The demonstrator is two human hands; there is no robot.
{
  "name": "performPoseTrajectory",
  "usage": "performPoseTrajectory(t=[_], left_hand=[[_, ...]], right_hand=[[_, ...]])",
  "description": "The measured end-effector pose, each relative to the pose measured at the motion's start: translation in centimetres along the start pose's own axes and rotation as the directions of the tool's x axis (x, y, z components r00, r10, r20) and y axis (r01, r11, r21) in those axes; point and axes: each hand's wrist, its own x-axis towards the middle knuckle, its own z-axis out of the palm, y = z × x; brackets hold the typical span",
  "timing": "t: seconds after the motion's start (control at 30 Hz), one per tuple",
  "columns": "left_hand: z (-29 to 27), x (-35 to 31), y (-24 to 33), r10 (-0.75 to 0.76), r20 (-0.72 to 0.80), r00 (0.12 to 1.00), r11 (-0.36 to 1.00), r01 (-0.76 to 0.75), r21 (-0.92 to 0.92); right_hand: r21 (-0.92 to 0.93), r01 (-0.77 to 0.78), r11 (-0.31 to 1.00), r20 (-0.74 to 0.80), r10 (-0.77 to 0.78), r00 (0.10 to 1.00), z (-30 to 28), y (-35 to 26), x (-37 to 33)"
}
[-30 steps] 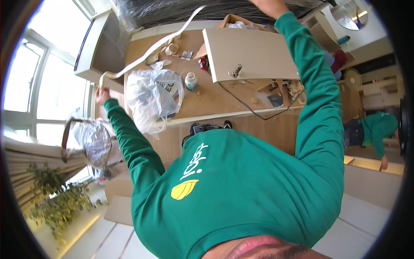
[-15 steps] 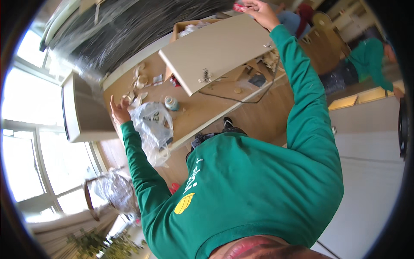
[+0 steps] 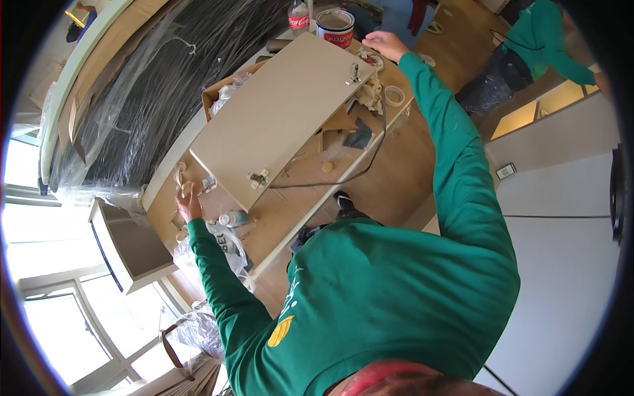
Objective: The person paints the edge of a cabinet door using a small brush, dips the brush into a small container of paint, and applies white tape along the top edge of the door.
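My left hand (image 3: pixel 189 203) reaches to the table's left end, among pale curled strips (image 3: pixel 179 173). Its fingers are bent around a small pale piece that I cannot make out. Close by are a small bottle (image 3: pixel 233 218) lying on its side and a clear plastic bag (image 3: pixel 228 245). My right hand (image 3: pixel 388 45) is at the far right with fingers stretched out, apart from a large can (image 3: pixel 335 29) with a red label. Between the hands lies a beige cabinet door (image 3: pixel 271 119) with two metal hinges (image 3: pixel 259 178) along its near edge.
The door rests over a cardboard box (image 3: pixel 210 96) and the wooden table (image 3: pixel 290 206). A dark cable (image 3: pixel 362 173) loops over the near edge. A tape roll (image 3: pixel 394 96), crumpled scraps and a soda bottle (image 3: pixel 298 18) stand about. Another person (image 3: pixel 528 49) is at the right.
The view has shifted, bringing the can and soda bottle into sight. My left hand's fingers, spread before, have bent at the pale strips. My right hand is beside the can.
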Motion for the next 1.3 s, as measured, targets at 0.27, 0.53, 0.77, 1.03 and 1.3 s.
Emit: performPoseTrajectory(t=[0.27,0.53,0.77,1.03,1.3], left_hand=[[1.8,1.1,-2.7,-0.399,0.562,0.725,0.466,0.688,-0.556],[6.8,2.0,6.6,-0.185,0.521,0.833,0.713,0.479,-0.513],[-3.9,-5.7,17.8,0.3,0.076,0.951,0.843,-0.226,-0.488],[-12.4,-14.5,28.1,0.883,-0.464,0.067,0.285,-0.862,0.419],[-11.8,-12.6,30.0,0.633,-0.767,-0.105,0.209,-0.931,0.299]], right_hand=[[-0.055,-0.286,0.957,0.362,0.286,0.887,9.2,5.7,8.5],[0.249,-0.311,0.917,0.543,0.134,0.829,8.7,11.8,12.5],[0.491,0.294,0.82,0.208,-0.438,0.875,-4.8,-4.2,4.2],[-0.573,0.715,0.402,-0.347,-0.908,0.232,-15.6,-17.3,-10.3],[-0.833,0.513,0.206,-0.264,-0.964,-0.041,-15.8,-23.1,-15.4]])
